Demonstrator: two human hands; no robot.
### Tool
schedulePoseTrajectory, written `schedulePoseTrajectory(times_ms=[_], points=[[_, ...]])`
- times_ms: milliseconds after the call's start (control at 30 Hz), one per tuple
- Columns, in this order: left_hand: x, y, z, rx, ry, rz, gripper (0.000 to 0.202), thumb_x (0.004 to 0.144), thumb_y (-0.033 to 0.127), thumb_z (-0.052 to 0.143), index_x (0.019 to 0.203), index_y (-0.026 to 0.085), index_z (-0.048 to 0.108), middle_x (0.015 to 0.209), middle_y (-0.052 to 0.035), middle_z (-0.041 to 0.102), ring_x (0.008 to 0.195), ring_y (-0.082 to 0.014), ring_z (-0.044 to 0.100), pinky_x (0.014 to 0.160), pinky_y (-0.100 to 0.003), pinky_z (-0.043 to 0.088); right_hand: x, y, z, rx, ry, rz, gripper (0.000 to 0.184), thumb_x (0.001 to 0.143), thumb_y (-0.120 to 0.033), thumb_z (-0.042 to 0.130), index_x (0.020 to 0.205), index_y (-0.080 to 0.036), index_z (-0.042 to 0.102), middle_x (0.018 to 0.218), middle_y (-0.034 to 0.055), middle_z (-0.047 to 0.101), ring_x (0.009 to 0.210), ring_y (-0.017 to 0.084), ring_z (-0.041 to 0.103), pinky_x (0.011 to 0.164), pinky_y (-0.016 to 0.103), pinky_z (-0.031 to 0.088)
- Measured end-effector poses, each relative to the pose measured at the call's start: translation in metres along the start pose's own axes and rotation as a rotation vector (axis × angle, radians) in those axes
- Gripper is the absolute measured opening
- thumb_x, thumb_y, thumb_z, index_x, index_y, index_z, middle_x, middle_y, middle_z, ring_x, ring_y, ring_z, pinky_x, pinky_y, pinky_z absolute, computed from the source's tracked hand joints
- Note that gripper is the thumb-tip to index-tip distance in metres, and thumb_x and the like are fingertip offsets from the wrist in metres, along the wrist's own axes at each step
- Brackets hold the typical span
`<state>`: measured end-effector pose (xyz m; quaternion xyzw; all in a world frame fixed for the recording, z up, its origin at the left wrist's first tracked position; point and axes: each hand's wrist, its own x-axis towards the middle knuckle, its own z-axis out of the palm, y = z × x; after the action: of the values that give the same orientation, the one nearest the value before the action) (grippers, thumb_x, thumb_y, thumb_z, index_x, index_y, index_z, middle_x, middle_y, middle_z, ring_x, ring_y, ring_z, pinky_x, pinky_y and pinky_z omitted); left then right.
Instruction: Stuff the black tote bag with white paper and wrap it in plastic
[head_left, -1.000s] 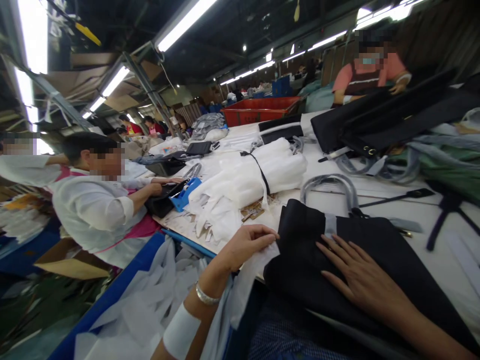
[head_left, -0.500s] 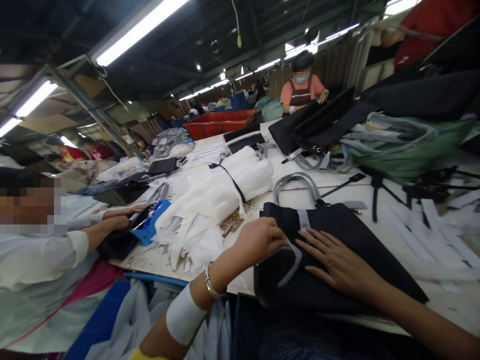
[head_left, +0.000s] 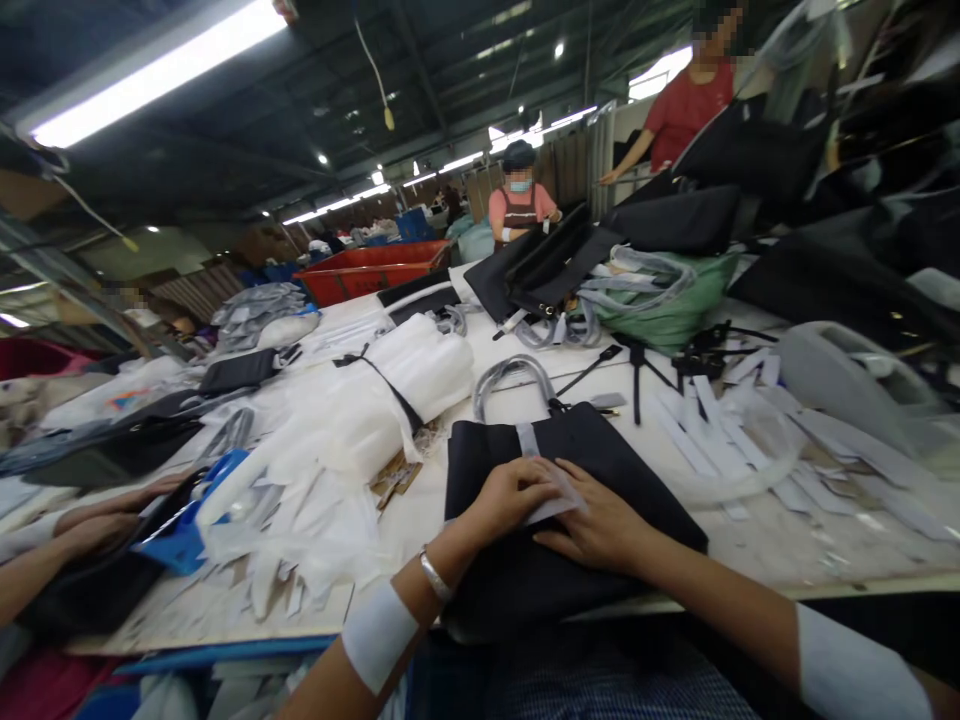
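A black bag [head_left: 645, 490] with a wrapped grey handle [head_left: 510, 375] lies flat on the white table [head_left: 757, 535] right in front of me. Both my hands rest on its near half. My left hand [head_left: 510, 497] has its fingers curled and pinches a thin whitish strip [head_left: 551, 505] against the bag. My right hand [head_left: 600, 525] touches the same strip from the right, its fingers bent down onto it. A silver bracelet sits on my left wrist.
A tied bundle of white sheets [head_left: 375, 400] lies left of the bag, with loose white strips [head_left: 720, 430] on the right. Black bags [head_left: 540, 265] and a green bag [head_left: 667, 310] are stacked farther back beside a red crate [head_left: 375, 270]. A co-worker's hands [head_left: 97, 520] work at the left; other people stand at the far end.
My view has swung to the right. My hands have come together on the bag: the right hand, flat before, now bends onto the whitish strip beside the left.
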<state>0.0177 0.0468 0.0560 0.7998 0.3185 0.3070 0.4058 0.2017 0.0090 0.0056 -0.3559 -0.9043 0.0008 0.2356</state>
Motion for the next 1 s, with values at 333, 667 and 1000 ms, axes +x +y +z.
schedulePoseTrajectory(times_ms=[333, 667, 1000], points=[[-0.012, -0.028, 0.013, 0.042, 0.11, 0.055, 0.009, 0.091, 0.026, 0.068, 0.085, 0.022, 0.073, 0.101, -0.0038, 0.067, 0.098, -0.0194, 0.063, 0.091, -0.029, 0.047, -0.033, -0.02, -0.04, 0.285, 0.128, 0.214, 0.03, 0.095, -0.026, 0.06, 0.124, -0.018, 0.067, 0.13, 0.0109, 0.064, 0.123, 0.028, 0.057, 0.113, 0.045, 0.041], [-0.011, -0.034, 0.019, 0.149, 0.052, 0.019, 0.012, 0.092, 0.031, 0.066, 0.085, 0.024, 0.073, 0.101, -0.0036, 0.068, 0.103, -0.0221, 0.062, 0.094, -0.032, 0.046, -0.136, -0.004, -0.075, 1.489, 0.9, 1.241, 0.049, 0.076, -0.045, 0.084, 0.114, -0.017, 0.07, 0.122, 0.01, 0.069, 0.117, 0.028, 0.063, 0.104, 0.035, 0.053], [-0.013, -0.042, 0.02, 0.165, 0.049, 0.025, 0.014, 0.093, 0.036, 0.066, 0.085, 0.027, 0.073, 0.103, -0.0028, 0.068, 0.106, -0.0232, 0.062, 0.095, -0.033, 0.047, -0.098, 0.033, -0.076, 1.434, 1.03, 1.186, 0.039, 0.061, -0.041, 0.092, 0.092, -0.021, 0.076, 0.105, 0.0034, 0.074, 0.104, 0.022, 0.068, 0.094, 0.03, 0.058]])
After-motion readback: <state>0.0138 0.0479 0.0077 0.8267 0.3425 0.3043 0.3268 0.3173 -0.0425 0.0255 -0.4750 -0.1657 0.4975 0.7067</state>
